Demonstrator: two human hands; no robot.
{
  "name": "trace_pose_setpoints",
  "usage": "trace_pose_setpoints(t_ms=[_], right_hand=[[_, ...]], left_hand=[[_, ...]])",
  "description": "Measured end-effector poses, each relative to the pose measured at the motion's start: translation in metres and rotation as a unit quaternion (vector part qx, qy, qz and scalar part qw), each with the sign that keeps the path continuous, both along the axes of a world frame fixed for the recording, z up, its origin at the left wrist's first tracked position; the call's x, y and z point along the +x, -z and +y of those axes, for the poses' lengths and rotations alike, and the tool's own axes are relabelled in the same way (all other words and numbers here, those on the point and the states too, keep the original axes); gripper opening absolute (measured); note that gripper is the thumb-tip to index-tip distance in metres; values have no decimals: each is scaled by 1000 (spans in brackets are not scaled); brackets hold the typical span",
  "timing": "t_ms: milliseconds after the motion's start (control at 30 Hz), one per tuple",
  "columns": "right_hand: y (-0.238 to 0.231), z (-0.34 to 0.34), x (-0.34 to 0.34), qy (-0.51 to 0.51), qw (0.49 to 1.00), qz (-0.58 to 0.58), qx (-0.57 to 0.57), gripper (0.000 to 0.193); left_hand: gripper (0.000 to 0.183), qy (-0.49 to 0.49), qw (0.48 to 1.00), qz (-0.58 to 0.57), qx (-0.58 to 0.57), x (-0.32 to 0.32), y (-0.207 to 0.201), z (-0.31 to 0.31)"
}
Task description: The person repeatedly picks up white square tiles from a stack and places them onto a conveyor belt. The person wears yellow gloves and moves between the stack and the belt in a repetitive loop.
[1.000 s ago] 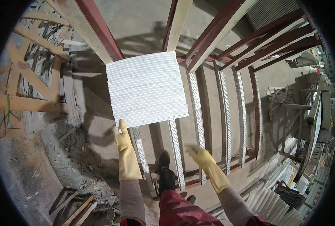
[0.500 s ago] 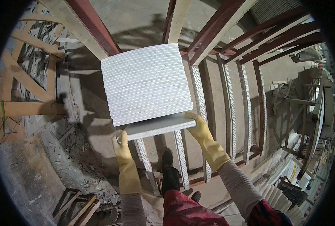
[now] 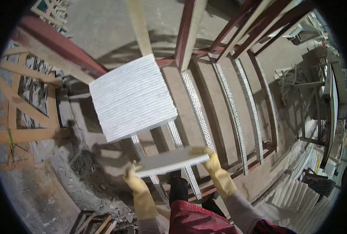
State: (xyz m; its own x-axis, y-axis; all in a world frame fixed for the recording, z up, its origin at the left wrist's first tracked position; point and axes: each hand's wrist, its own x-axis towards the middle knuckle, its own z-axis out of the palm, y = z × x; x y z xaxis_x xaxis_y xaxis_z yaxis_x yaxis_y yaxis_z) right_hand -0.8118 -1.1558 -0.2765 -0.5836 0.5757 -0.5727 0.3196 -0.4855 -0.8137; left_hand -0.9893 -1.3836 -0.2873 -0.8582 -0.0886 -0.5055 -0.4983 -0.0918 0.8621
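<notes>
Between my gloved hands is a flat white stone slab (image 3: pixel 169 163), its long pale edge facing me. My left hand (image 3: pixel 132 173), in a yellow rubber glove, grips the slab's left end. At the right end my right hand (image 3: pixel 206 156), gloved alike, is closed round the corner. Beyond the slab, and apart from it, a stack of white slabs (image 3: pixel 133 99) leans on a rack, their edges forming close ridges. The slab I hold hangs over perforated metal strips (image 3: pixel 197 105) on the rack's base. My fingers under the slab are hidden.
Dark red and cream rack posts (image 3: pixel 185 35) rise behind the stack. Wooden frames (image 3: pixel 25 93) with broken pieces stand at the left, and rubble (image 3: pixel 91 171) lies nearer. Several light slabs (image 3: pixel 294 202) lean at the lower right. My feet are between the rack's base strips.
The slab in my hands has come away from the stack, back toward my body. My view has turned, so the stack now sits further left.
</notes>
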Motion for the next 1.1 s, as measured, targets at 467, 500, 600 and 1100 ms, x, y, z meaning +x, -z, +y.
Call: trace_pose_setpoints(t_ms=[467, 500, 600, 1100], right_hand=[[-145, -75, 429, 390, 919, -19, 58, 34], [-161, -76, 448, 407, 912, -29, 44, 34], [-212, -63, 484, 437, 898, -48, 9, 33], [-337, -30, 690, 602, 797, 3, 49, 30]], left_hand=[[14, 472, 872, -113, -53, 294, -207, 103], [13, 483, 873, -56, -51, 321, -204, 101], [11, 559, 828, 9, -42, 382, -252, 127], [27, 798, 545, 241, 94, 650, -393, 282]])
